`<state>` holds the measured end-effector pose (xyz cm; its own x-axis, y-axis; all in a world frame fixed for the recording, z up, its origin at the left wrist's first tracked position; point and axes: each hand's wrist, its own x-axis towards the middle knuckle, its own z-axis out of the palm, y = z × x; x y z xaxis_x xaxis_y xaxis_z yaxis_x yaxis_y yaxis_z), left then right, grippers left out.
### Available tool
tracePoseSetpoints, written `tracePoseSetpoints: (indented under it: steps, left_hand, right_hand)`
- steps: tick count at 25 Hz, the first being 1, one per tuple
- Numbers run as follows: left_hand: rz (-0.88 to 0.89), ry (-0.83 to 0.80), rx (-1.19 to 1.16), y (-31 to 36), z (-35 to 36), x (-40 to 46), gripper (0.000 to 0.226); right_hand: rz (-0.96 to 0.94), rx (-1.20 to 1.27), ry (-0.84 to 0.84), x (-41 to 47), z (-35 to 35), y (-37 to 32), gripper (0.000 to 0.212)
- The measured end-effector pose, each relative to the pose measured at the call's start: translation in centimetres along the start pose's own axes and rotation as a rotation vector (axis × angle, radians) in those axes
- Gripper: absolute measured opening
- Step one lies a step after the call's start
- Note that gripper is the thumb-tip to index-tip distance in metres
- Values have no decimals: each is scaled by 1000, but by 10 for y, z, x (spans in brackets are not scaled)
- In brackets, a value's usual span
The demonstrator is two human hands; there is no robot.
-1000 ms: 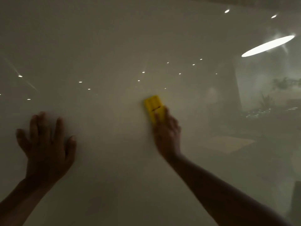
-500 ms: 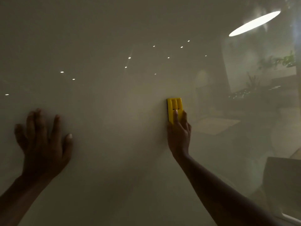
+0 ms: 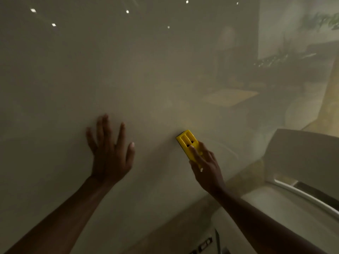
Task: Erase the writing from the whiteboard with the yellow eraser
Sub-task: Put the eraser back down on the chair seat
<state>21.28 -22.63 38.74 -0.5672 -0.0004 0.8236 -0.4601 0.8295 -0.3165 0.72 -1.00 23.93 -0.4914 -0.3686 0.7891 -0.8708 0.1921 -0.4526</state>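
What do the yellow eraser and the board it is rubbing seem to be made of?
The yellow eraser looks like moulded hard plastic: a smooth, evenly coloured body with raised ribs and two small slots. A dark strip shows at its edge, perhaps a wiping pad. The whiteboard looks glossy, perhaps glass or coated panel: it mirrors ceiling lights and the room.

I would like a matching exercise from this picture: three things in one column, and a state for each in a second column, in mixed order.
Column one:
1. left hand
2. right hand
3. yellow eraser

Column two:
A. pressed on the whiteboard, tilted, partly covered by fingers
B. flat on the board, fingers spread, holding nothing
C. gripping a tool, lower right of the board

Pairs: 1-B, 2-C, 3-A
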Motion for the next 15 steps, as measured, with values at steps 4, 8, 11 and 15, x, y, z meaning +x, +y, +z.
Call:
tracePoseSetpoints:
  steps: [4, 8, 11, 15]
  left_hand:
    - [29, -188, -187, 99, 39, -42, 63]
    - [50, -439, -364, 181, 73, -77, 61]
    - [94, -643, -488, 234, 96, -96, 57]
    - [210, -859, -631, 298, 126, -121, 56]
  right_hand:
    - [138, -88, -199, -56, -25, 40, 64]
    - [265, -159, -323, -103, -52, 80, 59]
    - [385, -205, -375, -138, -71, 110, 61]
    - [534, -298, -504, -184, -87, 153, 64]
